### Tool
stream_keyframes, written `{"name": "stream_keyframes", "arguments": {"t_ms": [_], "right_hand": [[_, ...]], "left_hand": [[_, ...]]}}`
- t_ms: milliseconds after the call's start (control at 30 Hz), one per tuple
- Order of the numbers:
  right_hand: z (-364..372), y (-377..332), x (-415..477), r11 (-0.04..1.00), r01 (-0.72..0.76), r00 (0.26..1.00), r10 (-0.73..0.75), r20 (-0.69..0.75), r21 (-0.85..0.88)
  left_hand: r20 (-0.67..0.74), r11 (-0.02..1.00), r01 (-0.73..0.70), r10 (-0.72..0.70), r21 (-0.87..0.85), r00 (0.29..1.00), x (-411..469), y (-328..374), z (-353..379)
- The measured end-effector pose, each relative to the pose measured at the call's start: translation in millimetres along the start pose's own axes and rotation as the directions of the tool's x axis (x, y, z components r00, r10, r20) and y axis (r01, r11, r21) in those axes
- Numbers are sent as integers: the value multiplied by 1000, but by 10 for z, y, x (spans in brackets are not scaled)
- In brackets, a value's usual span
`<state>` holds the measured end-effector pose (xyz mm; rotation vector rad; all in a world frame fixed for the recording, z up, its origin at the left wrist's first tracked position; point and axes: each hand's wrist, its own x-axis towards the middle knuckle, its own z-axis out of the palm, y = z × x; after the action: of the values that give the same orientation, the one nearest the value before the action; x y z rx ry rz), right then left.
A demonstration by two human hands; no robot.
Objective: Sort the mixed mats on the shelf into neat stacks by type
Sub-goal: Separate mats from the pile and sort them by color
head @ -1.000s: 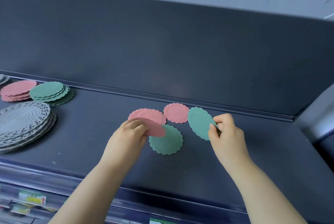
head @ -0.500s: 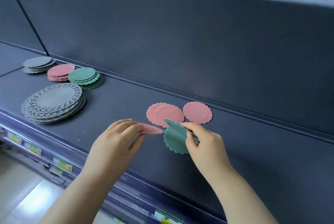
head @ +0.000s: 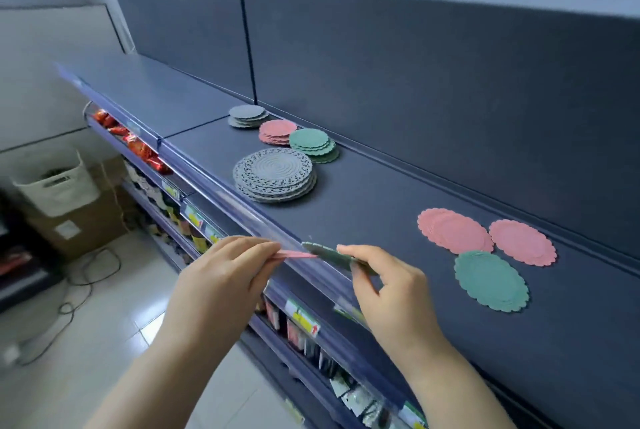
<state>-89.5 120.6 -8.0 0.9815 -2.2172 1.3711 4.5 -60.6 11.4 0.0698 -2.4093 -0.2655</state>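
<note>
Held pink mat: the pink mat (head: 294, 255) is thin and seen almost edge-on, above the shelf's front edge.
Held green mat: the green mat (head: 332, 257) has a scalloped rim and is tilted, also above the front edge. Its tip is just beside the pink one's, and whether they touch cannot be told.
Left hand: the left hand (head: 221, 276) pinches the pink mat between thumb and curled fingers.
Right hand: the right hand (head: 388, 293) pinches the green mat between thumb and forefinger, its other fingers loosely bent.
Loose mats: a loose green mat (head: 491, 281) lies flat right of the hands. Behind it two pink mats (head: 453, 234) overlap, and a single pink mat (head: 521, 241) lies just beside them near the back edge.
Stacks: toward the shelf's left end a lacy grey stack (head: 275, 174) of larger mats sits near the front edge. Behind it, along the back edge, are a green stack (head: 311, 144), a pink stack (head: 277, 131) and a small grey stack (head: 247, 116).
Shelf: the shelf (head: 381, 207) is dark blue-grey with a matching back panel (head: 415, 65) and a clear front rail (head: 242, 217).
Below: lower shelves (head: 304, 335) hold packaged goods and price tags (head: 301, 318).
Room: a pale tiled floor (head: 104, 342), a white basket (head: 57, 186) on a cardboard box (head: 86, 221), and a dark cable (head: 79, 276).
</note>
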Motion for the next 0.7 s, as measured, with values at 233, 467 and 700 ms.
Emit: {"name": "stream_keyframes", "arguments": {"t_ms": [233, 467, 700], "right_hand": [[1007, -703, -92, 984, -59, 996, 69, 55, -166], [1626, -1080, -52, 963, -164, 972, 195, 130, -212], [1975, -874, 445, 941, -304, 948, 314, 51, -149]], "left_hand": [[12, 999, -22, 22, -26, 1000, -325, -1131, -498], [8, 990, 59, -59, -127, 998, -606, -1792, -645], [-13, 988, 113, -115, -107, 993, -180, -2232, -399]]}}
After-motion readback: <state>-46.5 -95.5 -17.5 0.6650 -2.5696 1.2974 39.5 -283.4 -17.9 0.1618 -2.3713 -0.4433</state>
